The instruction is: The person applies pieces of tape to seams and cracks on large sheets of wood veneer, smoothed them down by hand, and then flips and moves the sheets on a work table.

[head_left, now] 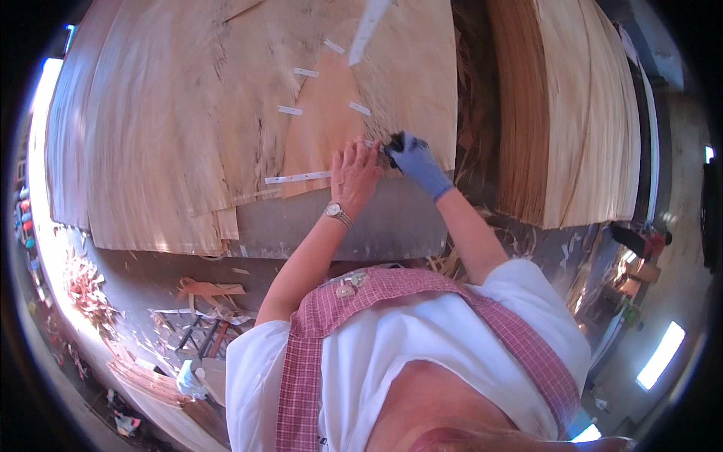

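Observation:
My left hand (354,173), bare with a wristwatch, presses flat on the near edge of a thin wood veneer sheet (188,128) lying on a grey worktable (339,226). A reddish triangular veneer patch (324,128) is set into the sheet, held by short strips of white tape (297,178). My right hand (416,162), in a blue glove, is closed on a small dark tool (395,142) at the patch's lower right corner, just beside my left fingers.
A tall stack of veneer sheets (572,113) lies to the right across a gap. A long white tape strip (367,29) hangs at the top. Veneer scraps (86,290) and shavings litter the floor at the left, near a small metal stand (207,335).

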The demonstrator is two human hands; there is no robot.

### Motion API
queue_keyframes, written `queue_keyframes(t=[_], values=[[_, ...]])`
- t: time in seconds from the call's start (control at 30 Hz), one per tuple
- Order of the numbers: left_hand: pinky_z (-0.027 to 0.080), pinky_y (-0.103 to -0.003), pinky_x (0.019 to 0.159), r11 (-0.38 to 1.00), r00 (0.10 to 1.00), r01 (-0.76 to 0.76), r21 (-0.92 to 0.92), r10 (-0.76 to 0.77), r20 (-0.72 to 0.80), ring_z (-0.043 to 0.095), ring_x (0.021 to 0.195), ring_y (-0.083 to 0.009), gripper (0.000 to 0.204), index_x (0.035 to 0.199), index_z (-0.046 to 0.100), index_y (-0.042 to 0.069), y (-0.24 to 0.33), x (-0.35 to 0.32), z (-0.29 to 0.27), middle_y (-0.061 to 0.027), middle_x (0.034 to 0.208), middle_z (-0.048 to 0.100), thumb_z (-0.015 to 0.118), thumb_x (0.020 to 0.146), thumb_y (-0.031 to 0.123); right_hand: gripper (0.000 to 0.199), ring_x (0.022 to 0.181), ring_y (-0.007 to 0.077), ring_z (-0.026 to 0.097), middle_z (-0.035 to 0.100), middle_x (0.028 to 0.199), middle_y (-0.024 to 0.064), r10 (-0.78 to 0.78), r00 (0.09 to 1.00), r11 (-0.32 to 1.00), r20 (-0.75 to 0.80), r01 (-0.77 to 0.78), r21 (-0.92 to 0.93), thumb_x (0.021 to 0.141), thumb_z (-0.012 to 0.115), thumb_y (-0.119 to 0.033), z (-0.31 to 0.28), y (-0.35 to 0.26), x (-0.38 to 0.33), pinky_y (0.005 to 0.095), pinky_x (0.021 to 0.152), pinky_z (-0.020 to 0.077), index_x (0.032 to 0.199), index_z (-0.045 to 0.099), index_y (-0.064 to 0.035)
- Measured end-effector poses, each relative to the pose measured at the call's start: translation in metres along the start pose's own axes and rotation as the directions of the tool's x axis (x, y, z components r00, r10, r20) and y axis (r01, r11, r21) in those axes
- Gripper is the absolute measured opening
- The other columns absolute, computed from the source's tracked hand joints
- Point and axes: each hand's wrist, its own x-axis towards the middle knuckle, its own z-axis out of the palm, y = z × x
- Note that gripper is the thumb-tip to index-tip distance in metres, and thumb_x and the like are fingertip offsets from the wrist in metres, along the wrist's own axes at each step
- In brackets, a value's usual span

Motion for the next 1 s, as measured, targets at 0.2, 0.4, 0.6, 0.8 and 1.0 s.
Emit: queue_keyframes(t=[0.2,0.4,0.6,0.8,1.0], values=[[0.037,-0.05,0.098,0.998,1.0,0.005,0.069,-0.007,0.029,0.043,0.124,-0.0312,0.058,0.141,0.045,0.013,0.004,0.001,0.01,-0.0135,0.14,0.043,0.058,0.088,0.033,0.036,0.073,0.0363,0.068,0.068,0.079,0.0186,0.116,0.981,0.986,-0.157,-0.095,0.135,0.091,0.061,-0.032,-0.002,-0.019,-0.039,0.0454,0.072,0.0529,0.108,0.057,-0.0013],[0.035,-0.048,0.098,1.0,0.999,0.023,0.0,-0.023,0.044,0.044,0.123,-0.0314,0.057,0.14,0.047,0.014,0.005,0.002,-0.003,-0.0153,0.135,0.048,0.06,0.086,0.03,0.032,0.075,0.0383,0.067,0.068,0.079,0.0186,-0.069,0.976,0.86,-0.206,-0.047,-0.508,0.094,0.055,-0.034,-0.034,-0.016,-0.001,0.0488,0.067,0.0521,0.106,0.052,-0.0045],[0.029,-0.051,0.106,0.964,0.995,0.096,-0.25,-0.086,0.054,0.041,0.129,-0.0341,0.063,0.144,0.041,0.012,-0.005,-0.005,-0.007,-0.0147,0.138,0.046,0.06,0.087,0.029,0.035,0.089,0.0423,0.064,0.064,0.099,0.0225,-0.194,0.872,0.944,-0.449,0.041,-0.328,0.094,0.055,-0.034,-0.015,-0.065,0.024,0.0503,0.073,0.0501,0.114,0.05,-0.0055],[0.014,-0.057,0.116,0.965,0.964,0.259,0.041,-0.256,-0.067,0.026,0.142,-0.0353,0.075,0.15,0.033,0.012,-0.063,-0.036,-0.027,-0.0155,0.152,0.033,0.062,0.085,0.036,0.028,0.092,0.0385,0.064,0.064,0.106,0.0196,-0.207,0.901,0.944,-0.382,0.082,-0.319,0.092,0.055,-0.026,0.013,-0.036,0.035,0.047,0.073,0.0522,0.113,0.053,-0.0068],[0.008,-0.058,0.116,0.913,0.936,0.349,0.21,-0.328,-0.128,0.015,0.147,-0.0322,0.079,0.15,0.032,0.014,-0.097,-0.04,-0.014,-0.0131,0.158,0.023,0.053,0.088,0.057,0.023,0.093,0.0385,0.063,0.066,0.099,0.0189,-0.195,0.695,0.972,-0.692,0.233,-0.04,0.09,0.061,-0.021,-0.05,0.079,-0.003,0.0448,0.076,0.0522,0.109,0.059,-0.0086]])
